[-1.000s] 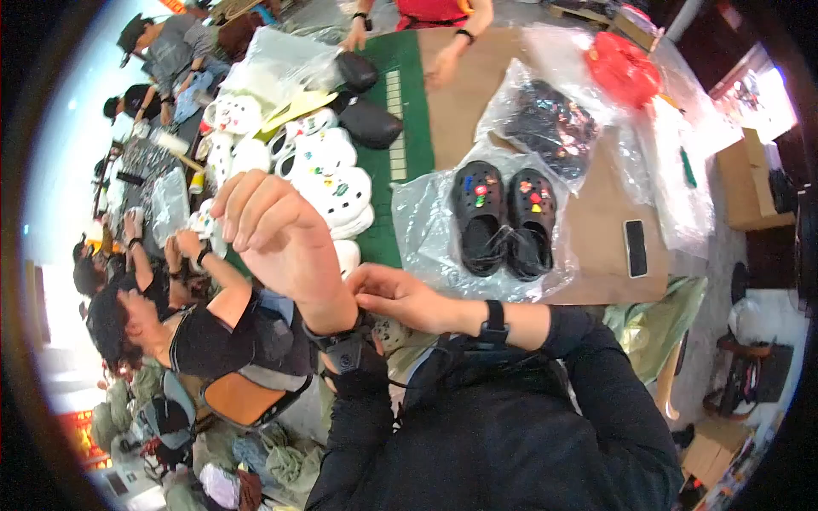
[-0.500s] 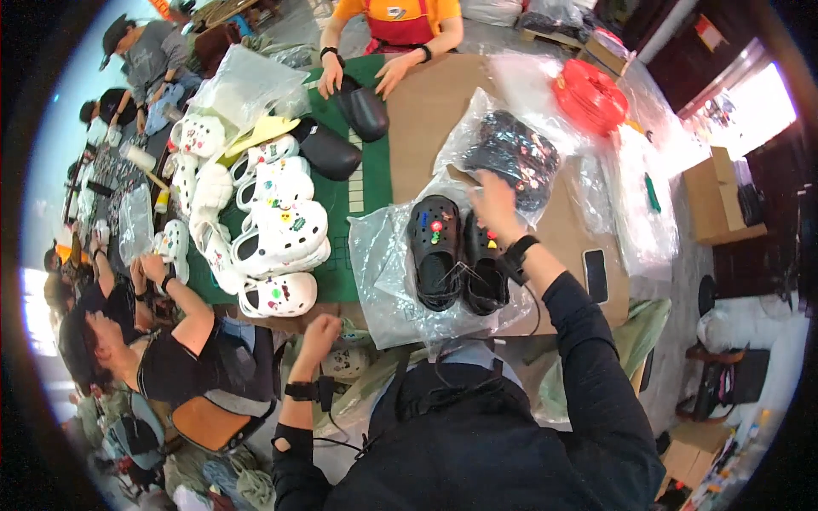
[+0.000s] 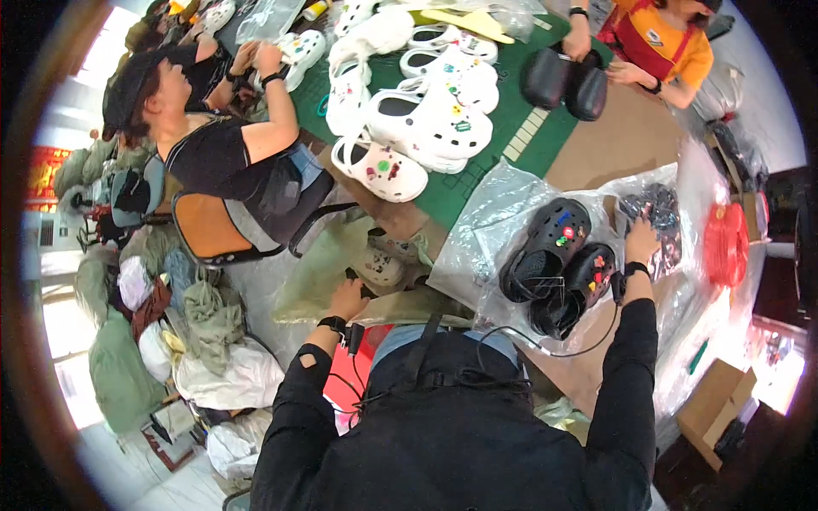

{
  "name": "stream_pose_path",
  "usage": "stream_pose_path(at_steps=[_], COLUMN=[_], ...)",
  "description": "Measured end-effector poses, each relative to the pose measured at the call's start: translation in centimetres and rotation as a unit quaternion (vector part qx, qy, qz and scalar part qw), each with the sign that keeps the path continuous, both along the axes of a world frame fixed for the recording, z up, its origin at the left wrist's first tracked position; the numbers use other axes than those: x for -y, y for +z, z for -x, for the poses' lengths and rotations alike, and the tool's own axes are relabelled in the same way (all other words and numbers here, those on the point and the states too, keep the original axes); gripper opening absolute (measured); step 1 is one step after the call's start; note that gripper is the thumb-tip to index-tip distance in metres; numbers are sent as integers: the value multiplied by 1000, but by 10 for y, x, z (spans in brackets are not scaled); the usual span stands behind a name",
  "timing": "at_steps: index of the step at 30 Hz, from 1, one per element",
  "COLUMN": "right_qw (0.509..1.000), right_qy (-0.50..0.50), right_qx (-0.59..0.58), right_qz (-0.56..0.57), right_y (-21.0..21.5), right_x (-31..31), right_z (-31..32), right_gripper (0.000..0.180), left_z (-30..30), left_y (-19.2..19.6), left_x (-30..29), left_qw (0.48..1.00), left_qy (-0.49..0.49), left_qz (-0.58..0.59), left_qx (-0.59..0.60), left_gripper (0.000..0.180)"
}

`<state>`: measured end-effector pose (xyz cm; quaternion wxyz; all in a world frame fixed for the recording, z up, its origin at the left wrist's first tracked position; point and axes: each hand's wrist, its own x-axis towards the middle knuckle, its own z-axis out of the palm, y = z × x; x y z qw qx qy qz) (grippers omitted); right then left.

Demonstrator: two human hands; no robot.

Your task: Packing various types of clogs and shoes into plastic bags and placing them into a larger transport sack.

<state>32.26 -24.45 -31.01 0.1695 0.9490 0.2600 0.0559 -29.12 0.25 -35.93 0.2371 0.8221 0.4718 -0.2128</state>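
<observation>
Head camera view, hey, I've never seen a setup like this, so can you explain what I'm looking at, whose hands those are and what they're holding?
No machine here: these are a person's two bare hands, seen from a wide fisheye camera worn on the head, looking down. That lens bends straight edges near the rim.

On the green-and-brown covered table sit white clogs with colourful charms and two black perforated clogs with colourful charms, which lie on clear plastic sheeting.

The right hand is at a clear plastic bag with dark contents; the left hand is beside a pale green sack. I can't tell whether either grips anything. Across the table, another person's hand is at plain black clogs.
</observation>
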Motion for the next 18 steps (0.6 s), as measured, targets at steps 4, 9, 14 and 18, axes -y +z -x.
stream_pose_path(at_steps=[4, 9, 14, 18], right_qw=[983, 872, 716, 556], right_qy=[10, -18, 53, 127], right_qx=[118, -26, -241, -439], right_qz=[-140, -489, -653, -694], right_y=[3, 107, 194, 200], right_x=[41, 72, 31, 32], right_z=[-40, -64, 45, 84], right_gripper=[25, 24, 24, 23], left_z=[1, -5, 28, 22], left_y=[-3, -2, -30, 0], left_x=[5, 14, 27, 19], left_qw=[997, 959, 967, 982], left_qy=[-30, -175, -49, -21], left_qz=[41, 134, 242, 156], left_qx=[-66, -180, -64, -101], left_gripper=[64, 80, 72, 59])
